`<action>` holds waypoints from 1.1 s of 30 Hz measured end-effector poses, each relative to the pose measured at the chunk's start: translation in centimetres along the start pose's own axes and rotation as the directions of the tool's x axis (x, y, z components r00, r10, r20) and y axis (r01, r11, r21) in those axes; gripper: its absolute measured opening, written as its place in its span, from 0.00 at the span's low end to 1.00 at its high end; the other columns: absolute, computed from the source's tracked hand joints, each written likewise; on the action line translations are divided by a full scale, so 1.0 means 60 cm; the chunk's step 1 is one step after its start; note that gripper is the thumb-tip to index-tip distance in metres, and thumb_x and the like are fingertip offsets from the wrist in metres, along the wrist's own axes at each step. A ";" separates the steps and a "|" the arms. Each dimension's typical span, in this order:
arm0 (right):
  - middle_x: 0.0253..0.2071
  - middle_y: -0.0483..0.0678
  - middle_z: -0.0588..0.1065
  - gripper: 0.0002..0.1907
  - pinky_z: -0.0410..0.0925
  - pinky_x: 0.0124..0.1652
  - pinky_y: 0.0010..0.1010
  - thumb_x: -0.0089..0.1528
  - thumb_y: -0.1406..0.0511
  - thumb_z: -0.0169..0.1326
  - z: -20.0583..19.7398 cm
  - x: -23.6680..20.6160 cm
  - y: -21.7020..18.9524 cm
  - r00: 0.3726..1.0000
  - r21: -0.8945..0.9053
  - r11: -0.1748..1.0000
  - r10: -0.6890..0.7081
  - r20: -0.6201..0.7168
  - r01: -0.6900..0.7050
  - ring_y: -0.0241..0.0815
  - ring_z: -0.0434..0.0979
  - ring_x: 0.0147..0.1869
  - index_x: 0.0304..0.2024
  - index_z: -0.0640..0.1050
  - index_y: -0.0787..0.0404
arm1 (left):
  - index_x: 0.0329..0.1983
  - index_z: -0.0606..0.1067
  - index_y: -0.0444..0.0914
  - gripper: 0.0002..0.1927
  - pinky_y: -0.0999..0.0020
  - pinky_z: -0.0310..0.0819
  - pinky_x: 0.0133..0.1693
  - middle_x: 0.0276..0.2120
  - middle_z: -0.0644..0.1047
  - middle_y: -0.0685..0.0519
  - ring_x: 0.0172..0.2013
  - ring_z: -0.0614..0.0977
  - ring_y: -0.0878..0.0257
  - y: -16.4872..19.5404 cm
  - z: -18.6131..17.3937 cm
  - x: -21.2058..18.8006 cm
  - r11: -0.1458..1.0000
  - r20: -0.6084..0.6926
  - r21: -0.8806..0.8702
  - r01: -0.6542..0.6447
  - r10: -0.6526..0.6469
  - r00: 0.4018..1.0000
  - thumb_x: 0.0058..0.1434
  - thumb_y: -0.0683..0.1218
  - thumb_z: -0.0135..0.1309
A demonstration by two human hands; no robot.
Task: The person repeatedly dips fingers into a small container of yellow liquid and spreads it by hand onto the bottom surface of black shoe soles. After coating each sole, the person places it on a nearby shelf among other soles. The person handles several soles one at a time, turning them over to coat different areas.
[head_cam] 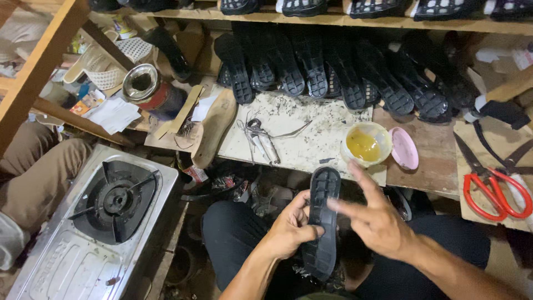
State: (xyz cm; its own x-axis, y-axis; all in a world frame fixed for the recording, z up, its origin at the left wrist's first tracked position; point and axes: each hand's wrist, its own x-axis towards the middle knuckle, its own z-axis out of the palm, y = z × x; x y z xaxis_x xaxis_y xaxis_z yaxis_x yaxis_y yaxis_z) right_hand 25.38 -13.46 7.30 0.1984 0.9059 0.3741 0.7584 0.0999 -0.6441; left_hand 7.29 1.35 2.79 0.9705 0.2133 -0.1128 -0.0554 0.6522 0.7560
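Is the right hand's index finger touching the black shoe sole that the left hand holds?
Touching. In the head view the right hand lays its index fingertip on the tread of the black shoe sole, with no gap visible, while the left hand grips the sole's edge.

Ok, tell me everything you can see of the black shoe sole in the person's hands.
The black shoe sole looks like moulded rubber, long and narrow with rounded ends and a ridged tread facing the camera. It stands roughly upright, slightly tilted, over the person's lap, its top end just below the workbench edge. The left hand clasps its left edge, thumb across the tread. The right hand is spread open, its fingertip touching the tread near the middle.
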 end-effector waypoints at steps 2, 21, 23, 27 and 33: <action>0.76 0.62 0.52 0.28 0.48 0.73 0.47 0.48 0.76 0.55 -0.001 -0.003 -0.002 0.994 -0.060 0.993 -0.104 0.029 0.106 0.62 0.48 0.81 0.46 0.84 0.42 | 0.71 0.63 0.35 0.38 0.71 0.75 0.50 0.51 0.79 0.52 0.47 0.80 0.67 0.000 0.000 0.003 1.000 -0.043 -0.014 0.007 -0.008 0.999 0.56 0.27 0.50; 0.71 0.52 0.63 0.20 0.49 0.70 0.59 0.49 0.71 0.55 -0.015 0.020 0.019 0.974 -0.330 0.925 -0.130 0.186 0.186 0.64 0.52 0.77 0.41 0.85 0.48 | 0.58 0.70 0.31 0.25 0.69 0.77 0.46 0.44 0.81 0.49 0.42 0.82 0.63 -0.033 -0.037 0.018 0.998 -0.272 0.055 0.019 -0.003 0.962 0.55 0.28 0.51; 0.73 0.50 0.62 0.13 0.51 0.73 0.58 0.54 0.69 0.54 -0.036 0.037 0.039 0.994 -0.427 0.897 -0.098 0.057 0.113 0.62 0.51 0.80 0.37 0.83 0.48 | 0.55 0.70 0.27 0.20 0.67 0.78 0.47 0.43 0.82 0.47 0.42 0.82 0.60 -0.034 -0.054 0.017 0.999 -0.295 0.016 -0.039 0.042 0.955 0.58 0.30 0.51; 0.72 0.56 0.62 0.19 0.48 0.67 0.63 0.50 0.60 0.61 -0.078 0.058 0.087 0.996 -0.506 0.859 0.093 0.008 -0.076 0.66 0.49 0.79 0.42 0.85 0.60 | 0.61 0.68 0.29 0.23 0.69 0.76 0.51 0.50 0.79 0.46 0.48 0.81 0.62 -0.011 -0.056 0.006 0.998 -0.256 -0.059 -0.028 0.012 0.967 0.61 0.33 0.47; 0.69 0.47 0.67 0.11 0.47 0.72 0.61 0.51 0.58 0.63 -0.079 0.069 0.095 0.998 -0.439 0.896 0.057 -0.018 -0.059 0.59 0.52 0.81 0.25 0.80 0.57 | 0.69 0.61 0.39 0.41 0.69 0.74 0.47 0.58 0.77 0.44 0.52 0.81 0.59 0.041 -0.012 -0.015 0.996 -0.152 -0.023 0.091 -0.093 0.984 0.46 0.30 0.40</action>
State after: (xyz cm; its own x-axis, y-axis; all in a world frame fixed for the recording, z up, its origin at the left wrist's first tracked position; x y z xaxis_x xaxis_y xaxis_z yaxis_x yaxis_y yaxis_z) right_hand 33.45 -11.09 8.32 0.2520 0.9027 0.3488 0.9409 -0.1444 -0.3063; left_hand 6.11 3.28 4.29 0.9242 0.2600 -0.2796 0.0273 0.6854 0.7277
